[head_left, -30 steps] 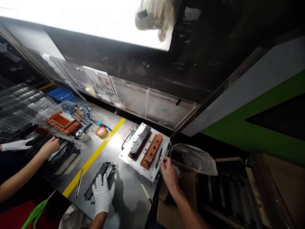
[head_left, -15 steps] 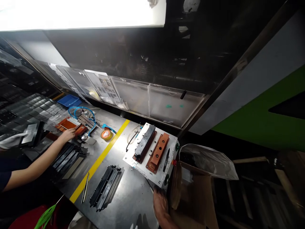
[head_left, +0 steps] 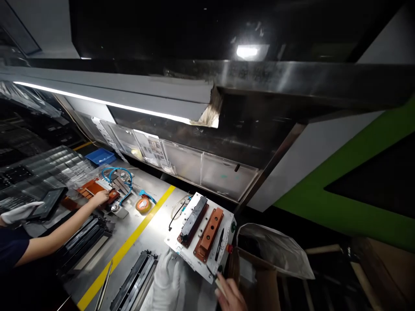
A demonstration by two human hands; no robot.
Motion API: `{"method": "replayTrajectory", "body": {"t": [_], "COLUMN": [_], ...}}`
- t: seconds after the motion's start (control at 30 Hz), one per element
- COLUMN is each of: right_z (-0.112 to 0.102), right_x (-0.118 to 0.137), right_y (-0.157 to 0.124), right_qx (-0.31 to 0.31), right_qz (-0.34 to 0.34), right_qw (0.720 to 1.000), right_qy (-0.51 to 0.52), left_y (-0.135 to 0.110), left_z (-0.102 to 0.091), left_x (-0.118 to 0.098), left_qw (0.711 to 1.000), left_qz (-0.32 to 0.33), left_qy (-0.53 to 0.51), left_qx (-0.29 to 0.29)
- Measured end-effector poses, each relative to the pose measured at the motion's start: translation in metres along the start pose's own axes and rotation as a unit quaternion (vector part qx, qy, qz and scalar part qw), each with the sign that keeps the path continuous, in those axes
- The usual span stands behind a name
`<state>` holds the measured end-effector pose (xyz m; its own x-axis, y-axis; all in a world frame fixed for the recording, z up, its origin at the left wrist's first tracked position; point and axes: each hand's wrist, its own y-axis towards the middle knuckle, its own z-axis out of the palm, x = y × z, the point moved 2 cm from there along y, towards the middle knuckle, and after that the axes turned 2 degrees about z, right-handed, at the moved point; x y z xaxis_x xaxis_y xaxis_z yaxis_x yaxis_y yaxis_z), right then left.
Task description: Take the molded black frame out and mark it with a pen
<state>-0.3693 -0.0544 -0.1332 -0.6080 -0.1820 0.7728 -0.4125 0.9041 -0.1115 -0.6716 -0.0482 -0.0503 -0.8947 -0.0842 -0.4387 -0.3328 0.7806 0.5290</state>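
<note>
The left hand (head_left: 167, 278), in a white glove, lies flat on the steel counter (head_left: 162, 211) with its fingers (head_left: 168, 259) spread; the tips touch the near edge of the white plate (head_left: 227, 226). The right hand (head_left: 231, 296), bare, sits at the plate's near right corner, its fingers pinching a thin pale stick (head_left: 219, 284) that points toward that corner.

The plate is a white rectangle lying flat and turned at an angle near the counter's right end. It carries 2 long blocks side by side: a black bar (head_left: 193, 218) seated on a brown base, and a bare orange-brown block (head_left: 209, 233) with holes along its top. A black pen (head_left: 219, 238) lies just right of the orange block, and a red button (head_left: 229, 249) sits at the plate's right edge. A black wire (head_left: 175, 216) runs off its far left side.

Left of the gloved hand lies a stack of black strips (head_left: 134, 280), and beyond it a yellow line (head_left: 129, 250) crosses the counter. Right of the plate stands a cardboard box (head_left: 259, 280) with a clear bag (head_left: 275, 250) in it.

Across the line, another person's bare hand (head_left: 100, 198) rests on an orange jig (head_left: 92, 190), near a tape roll (head_left: 143, 205).
</note>
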Motion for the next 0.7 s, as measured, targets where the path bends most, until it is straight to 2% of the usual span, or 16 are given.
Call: {"method": "replayTrajectory", "body": {"t": [0.07, 0.17, 0.3, 0.4, 0.5, 0.7], "right_z": [-0.029, -0.06, -0.073, -0.071, -0.071, -0.076], "right_x": [0.025, 0.068, 0.11, 0.124, 0.132, 0.138], "right_y": [0.04, 0.102, 0.16, 0.179, 0.183, 0.183], "right_qx": [-0.027, -0.056, -0.011, 0.014, 0.024, 0.037], "right_qz": [-0.036, -0.052, -0.051, -0.047, -0.047, -0.031], "right_qw": [0.999, 0.989, 0.958, 0.942, 0.936, 0.936], "right_qy": [-0.019, -0.123, -0.282, -0.332, -0.349, -0.349], "left_y": [0.008, 0.037, 0.074, 0.081, 0.079, 0.086], "left_z": [0.018, 0.043, 0.068, 0.079, 0.082, 0.072], "left_x": [-0.02, -0.045, -0.064, -0.063, -0.061, -0.07], "left_qw": [1.0, 0.998, 0.985, 0.975, 0.971, 0.966], "left_qz": [0.017, 0.035, 0.042, 0.039, 0.054, 0.077], "left_qy": [0.006, 0.028, 0.024, 0.035, 0.077, 0.12], "left_qx": [0.005, 0.035, 0.167, 0.216, 0.222, 0.218]}}
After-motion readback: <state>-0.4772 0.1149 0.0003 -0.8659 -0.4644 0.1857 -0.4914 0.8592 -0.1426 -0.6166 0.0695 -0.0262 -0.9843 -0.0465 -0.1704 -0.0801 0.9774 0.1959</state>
